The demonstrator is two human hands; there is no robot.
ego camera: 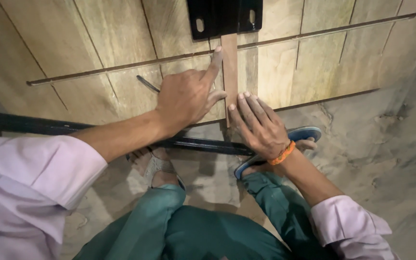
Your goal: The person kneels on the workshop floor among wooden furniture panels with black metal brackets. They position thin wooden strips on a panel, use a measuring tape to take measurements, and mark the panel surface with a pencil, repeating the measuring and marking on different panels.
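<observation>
The left hand (186, 98) presses its forefinger on the left edge of an upright wood strip (229, 67), its grip holding nothing. The right hand (261, 125) lies flat at the strip's foot, fingers together. Above sits a black bracket (222, 17); bare floor (376, 144) opens rightward.

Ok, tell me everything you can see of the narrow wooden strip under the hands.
The wooden strip is a slim, flat, reddish-brown slat lying lengthwise on the pale wood panel. Its far end meets a black metal bracket. The left hand points a finger along its left edge; the right hand presses fingertips at its near end.
</observation>
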